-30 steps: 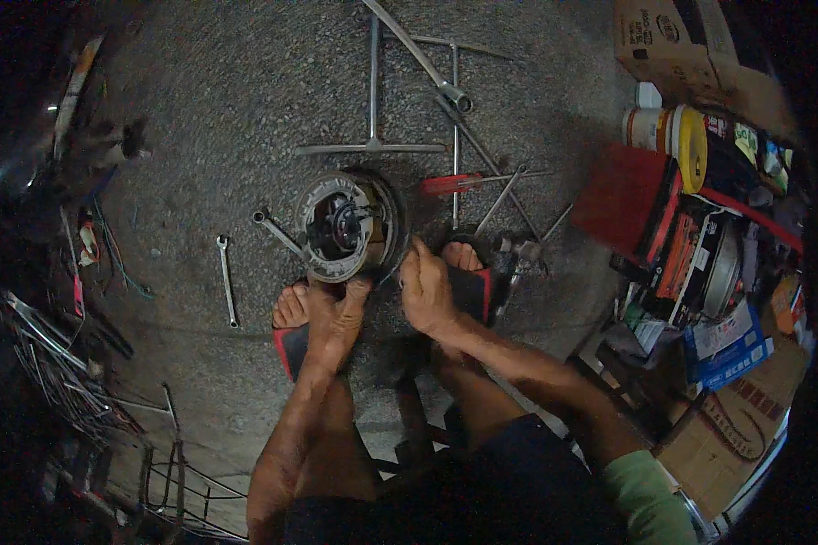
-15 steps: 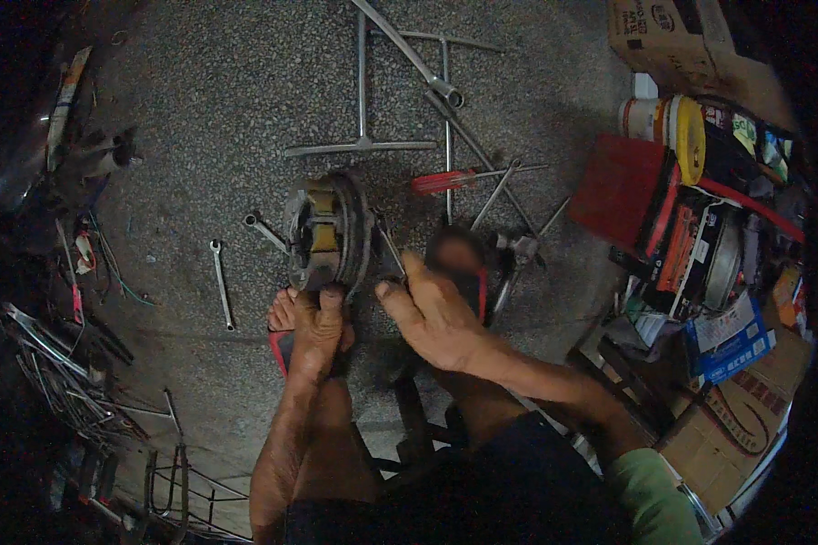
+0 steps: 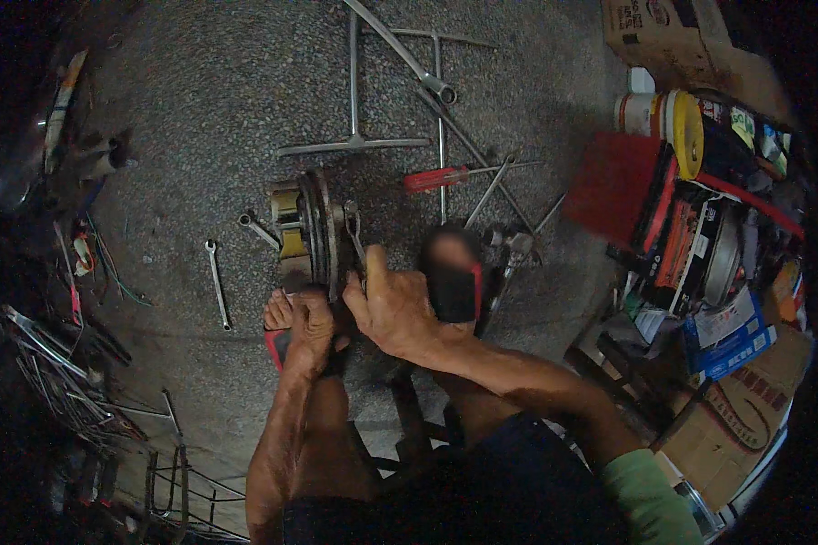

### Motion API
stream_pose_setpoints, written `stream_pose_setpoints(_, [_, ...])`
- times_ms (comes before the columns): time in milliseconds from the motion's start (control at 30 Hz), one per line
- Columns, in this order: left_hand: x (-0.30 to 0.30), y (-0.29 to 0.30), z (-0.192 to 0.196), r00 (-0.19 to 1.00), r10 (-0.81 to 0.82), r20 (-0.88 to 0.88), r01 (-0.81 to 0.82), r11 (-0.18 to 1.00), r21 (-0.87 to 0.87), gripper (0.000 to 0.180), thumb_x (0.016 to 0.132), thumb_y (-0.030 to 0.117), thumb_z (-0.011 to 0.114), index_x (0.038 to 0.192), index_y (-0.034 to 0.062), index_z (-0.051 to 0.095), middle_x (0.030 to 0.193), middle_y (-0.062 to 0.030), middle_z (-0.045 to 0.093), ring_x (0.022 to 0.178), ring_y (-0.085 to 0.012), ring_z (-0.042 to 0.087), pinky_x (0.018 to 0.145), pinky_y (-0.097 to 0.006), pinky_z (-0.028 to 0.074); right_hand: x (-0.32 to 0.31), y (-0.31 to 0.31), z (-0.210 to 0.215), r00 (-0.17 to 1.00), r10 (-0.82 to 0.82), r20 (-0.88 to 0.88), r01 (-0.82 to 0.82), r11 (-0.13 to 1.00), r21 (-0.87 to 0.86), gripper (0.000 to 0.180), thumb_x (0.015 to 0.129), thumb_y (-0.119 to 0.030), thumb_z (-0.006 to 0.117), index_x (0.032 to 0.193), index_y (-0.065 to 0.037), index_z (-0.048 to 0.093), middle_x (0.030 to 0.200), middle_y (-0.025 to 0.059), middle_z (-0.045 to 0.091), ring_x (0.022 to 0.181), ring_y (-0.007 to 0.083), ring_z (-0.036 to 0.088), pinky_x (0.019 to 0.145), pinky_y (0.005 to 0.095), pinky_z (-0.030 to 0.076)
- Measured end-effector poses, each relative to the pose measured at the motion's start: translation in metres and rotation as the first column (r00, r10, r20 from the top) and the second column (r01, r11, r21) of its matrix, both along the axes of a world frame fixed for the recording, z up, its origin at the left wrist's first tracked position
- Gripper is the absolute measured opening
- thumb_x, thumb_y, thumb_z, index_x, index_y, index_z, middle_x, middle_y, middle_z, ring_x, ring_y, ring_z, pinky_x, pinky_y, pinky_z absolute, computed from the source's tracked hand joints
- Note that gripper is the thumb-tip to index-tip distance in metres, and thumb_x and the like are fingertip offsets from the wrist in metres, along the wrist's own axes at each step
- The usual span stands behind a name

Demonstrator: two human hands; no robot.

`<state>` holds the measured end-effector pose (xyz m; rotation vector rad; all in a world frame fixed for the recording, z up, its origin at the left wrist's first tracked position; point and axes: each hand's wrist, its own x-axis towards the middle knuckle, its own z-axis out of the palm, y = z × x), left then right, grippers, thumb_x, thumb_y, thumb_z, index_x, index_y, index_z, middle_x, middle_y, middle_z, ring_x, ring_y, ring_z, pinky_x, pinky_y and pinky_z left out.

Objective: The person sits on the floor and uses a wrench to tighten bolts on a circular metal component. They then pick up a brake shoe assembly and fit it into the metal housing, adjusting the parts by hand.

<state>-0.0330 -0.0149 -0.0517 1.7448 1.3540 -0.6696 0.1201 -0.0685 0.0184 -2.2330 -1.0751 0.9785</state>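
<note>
A round, ribbed metal assembly [image 3: 316,227] with yellowish blocks on its left side stands on edge in front of me. My left hand [image 3: 307,329] is closed on its lower rim, thumb on top, close to my sandalled left foot [image 3: 278,313]. In my right hand [image 3: 395,313] is a wrench [image 3: 355,238], its ring end up against the right face of the assembly. The fingers wrap its lower part, which they hide. Whether the ring sits over a nut I cannot tell.
Left of the assembly lie a small wrench [image 3: 218,283] and another short wrench [image 3: 259,231]. Beyond it are a T-bar wrench [image 3: 354,143] and a red-handled screwdriver [image 3: 434,179]. A red box [image 3: 613,186], a yellow-rimmed bucket [image 3: 688,136] and cartons [image 3: 736,427] crowd the right.
The assembly has turned, so its yellow blocks face further left and its right face shows more edge-on. My right hand has moved left with the wrench, whose ring end now shows clearly.
</note>
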Motion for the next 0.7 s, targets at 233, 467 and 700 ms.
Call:
stream_pose_setpoints(233, [0.007,-0.009,0.007,0.922,0.113,0.37,-0.138,0.99,0.041,0.063,0.086,0.038,0.07,0.13,-0.0007,0.045,0.124,-0.0146,0.054,0.113,-0.0257,0.05,0.1,-0.037,0.036,0.032,-0.021,0.023,0.997,-0.069,-0.017,0.068,0.997,-0.026,0.032,0.094,-0.025,0.053,0.104,0.005,0.049,0.066,0.025,0.06,0.068,0.0466,0.063,0.06,0.0521,0.049])
stream_pose_setpoints(467, [0.037,0.008,0.042,0.831,0.274,0.484,-0.273,0.959,-0.073,0.066,0.081,0.032,0.078,0.128,-0.0017,0.046,0.121,-0.0133,0.057,0.111,-0.0242,0.051,0.1,-0.035,0.037,0.041,-0.062,-0.014,0.995,-0.055,-0.079,0.038,0.98,-0.196,0.04,0.095,-0.031,0.052,0.114,0.004,0.054,0.094,0.0283,0.065,0.09,0.0431,0.063,0.082,0.0442,0.049])
stream_pose_setpoints(700, [0.024,0.012,0.044,0.775,0.438,0.455,-0.427,0.894,-0.133,0.075,0.074,0.038,0.084,0.122,-0.0083,0.05,0.121,-0.0207,0.056,0.117,-0.0314,0.047,0.105,-0.042,0.031,0.036,-0.043,0.003,0.978,-0.036,-0.205,-0.046,0.924,-0.38,0.039,0.096,-0.036,0.052,0.109,0.0,0.057,0.089,0.0267,0.065,0.083,0.043,0.064,0.072,0.0496,0.047])
